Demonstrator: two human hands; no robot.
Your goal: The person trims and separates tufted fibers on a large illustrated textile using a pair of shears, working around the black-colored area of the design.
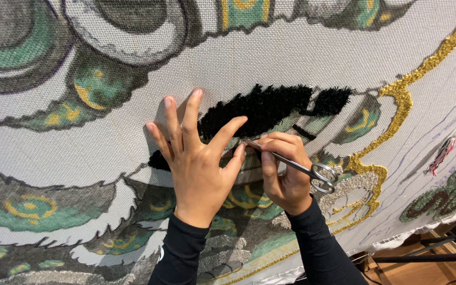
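Black tufted yarn stands up in a shaggy band near the middle of the frame, raised above the flat printed backing cloth that fills almost the whole view. The left hand lies flat on that cloth just below and left of the band, its fingers spread wide and pointing up, the fingertips reaching the dark pile; it is open and grips nothing, only pressing on the fabric. The right hand, just beside it at centre right, is curled closed around a pair of small metal scissors, the knuckles bent and the thumb tucked. The blades point left toward the lower edge of the black pile and the left thumb, while the round finger loops stick out to the right past the hand. Both forearms rise from the bottom edge in black sleeves. The cloth bears a printed pattern in green, grey and yellow, and a glittering gold tufted line curves down the right side. At lower right, a wooden frame shows beneath the cloth's edge.
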